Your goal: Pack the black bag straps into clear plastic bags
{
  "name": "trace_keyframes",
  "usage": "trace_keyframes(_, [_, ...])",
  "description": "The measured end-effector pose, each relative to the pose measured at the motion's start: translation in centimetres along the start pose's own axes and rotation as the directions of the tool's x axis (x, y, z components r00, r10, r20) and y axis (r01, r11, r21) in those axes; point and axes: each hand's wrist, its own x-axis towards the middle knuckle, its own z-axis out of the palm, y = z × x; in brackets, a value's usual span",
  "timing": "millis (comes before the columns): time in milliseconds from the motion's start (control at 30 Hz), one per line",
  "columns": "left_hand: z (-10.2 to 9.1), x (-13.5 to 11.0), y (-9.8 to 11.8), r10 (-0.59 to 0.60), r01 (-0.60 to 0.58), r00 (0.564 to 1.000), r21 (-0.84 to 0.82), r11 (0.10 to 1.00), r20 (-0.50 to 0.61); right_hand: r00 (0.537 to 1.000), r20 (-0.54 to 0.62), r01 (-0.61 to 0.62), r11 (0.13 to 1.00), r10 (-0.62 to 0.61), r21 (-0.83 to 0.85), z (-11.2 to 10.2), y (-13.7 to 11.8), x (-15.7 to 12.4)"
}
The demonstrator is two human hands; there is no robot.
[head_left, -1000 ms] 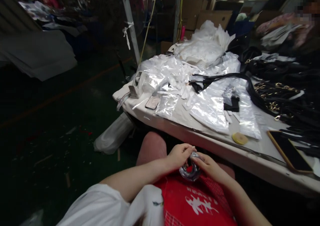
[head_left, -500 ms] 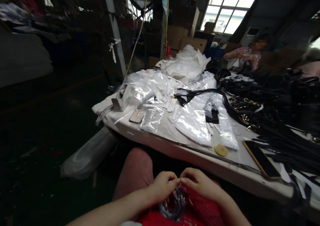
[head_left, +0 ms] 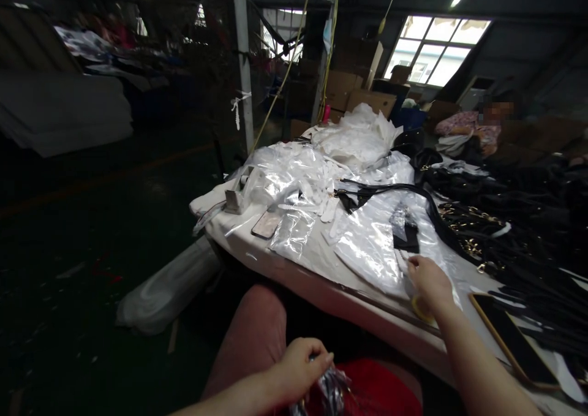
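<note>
My left hand [head_left: 305, 362] is closed over my lap, thumb and fingers pinching a dark coiled strap in clear plastic wrapping [head_left: 331, 391]. The lower part of that bundle runs out of the picture. On the table, my right hand [head_left: 429, 281] is stretched forward, its fingertips pinched at the end of a thin white strip [head_left: 401, 261]. Just beyond lies a small black piece [head_left: 407, 238] on clear plastic bags [head_left: 370, 250]. A round yellow disc [head_left: 421, 309], perhaps a tape measure, is partly hidden by my right wrist.
Black straps with gold clasps [head_left: 473, 226] heap the table's right side. A phone in a tan-edged case [head_left: 514, 339] lies at the front right, another phone [head_left: 266, 225] left of the bags. A metal dispenser [head_left: 236, 198] stands at the left corner. A person [head_left: 468, 128] sits beyond.
My right hand has left the wrapped strap and moved forward and right to the white strip on the table. The left hand keeps its hold over my lap. The view has tilted up slightly.
</note>
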Motion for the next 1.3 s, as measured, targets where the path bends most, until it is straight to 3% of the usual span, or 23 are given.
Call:
trace_keyframes(100, [-0.3,0.1,0.1,0.015,-0.014,0.999,-0.017,1.0,0.031,0.995,0.035,-0.089,0.984,0.095,-0.158,0.4,2.5,2.2])
trace_keyframes(200, [-0.4,0.4,0.3,0.035,-0.033,0.998,-0.027,0.999,0.053,0.99,0.076,-0.093,0.96,0.117,-0.263,0.8,3.9,3.7])
trace_keyframes(467, [0.1,0.9,0.4,0.051,-0.051,0.998,-0.021,0.999,0.035,0.985,0.146,-0.027,0.922,0.089,-0.386,0.6,4.0,5.9])
trace_keyframes(733, [0.0,1.2,0.1,0.046,-0.045,0.998,-0.029,0.999,0.036,0.955,0.292,0.042,0.952,0.051,-0.304,0.5,3.2,6.3])
trace_keyframes(1067, [0.4,0.9,0.0,0.066,-0.066,0.997,-0.001,0.998,0.031,0.938,0.324,-0.069,0.982,0.125,-0.177,0.5,3.4,4.2])
trace_keyframes(1167, [0.4,0.7,0.0,0.064,-0.064,0.998,-0.017,0.998,0.021,0.939,0.311,-0.099,0.982,0.145,-0.161,-0.5,3.0,3.8])
trace_keyframes(1300, [0.2,0.4,0.1,0.053,-0.052,0.998,-0.036,0.998,0.029,0.958,0.234,-0.141,0.983,0.165,-0.114,-3.6,2.7,3.0])
